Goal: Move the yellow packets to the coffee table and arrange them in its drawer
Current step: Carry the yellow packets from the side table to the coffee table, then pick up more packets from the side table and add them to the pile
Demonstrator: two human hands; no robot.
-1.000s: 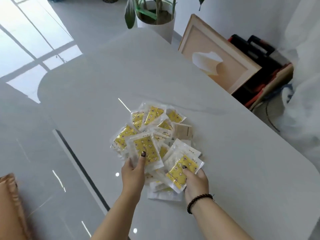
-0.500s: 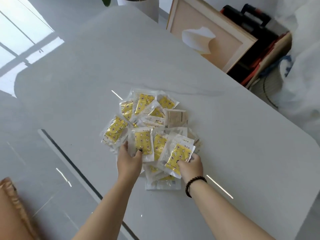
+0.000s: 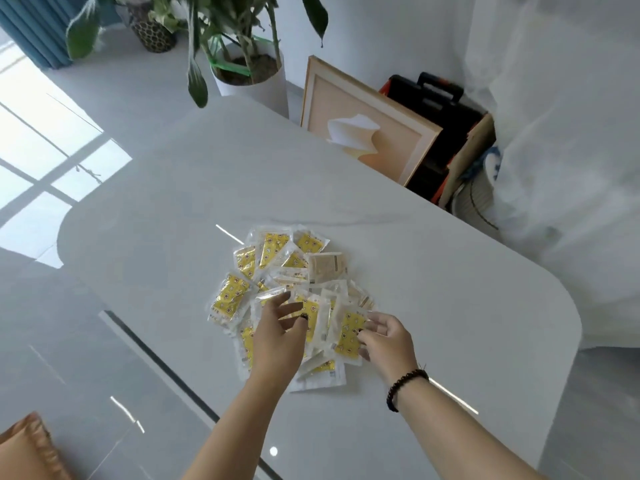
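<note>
A: Both hands have shifted since the earlier frame. We now see our left hand (image 3: 280, 336) lifted off the packet it pinched, fingers spread loose over the yellow packets (image 3: 277, 278), holding nothing. Our right hand (image 3: 388, 336) pinches one packet (image 3: 349, 332) at its near-right edge.

B: Why that arrangement?

A: We judge it a gathering step: one hand steadies a packet, the other reaches to sweep more together. The heap overlaps loosely, so single grips would scatter it.

B: Where does it sit, and what room remains?

A: Mid-surface (image 3: 433, 289), well apart from every edge. Bare room lies all around. No coffee table or drawer is in view.
</note>
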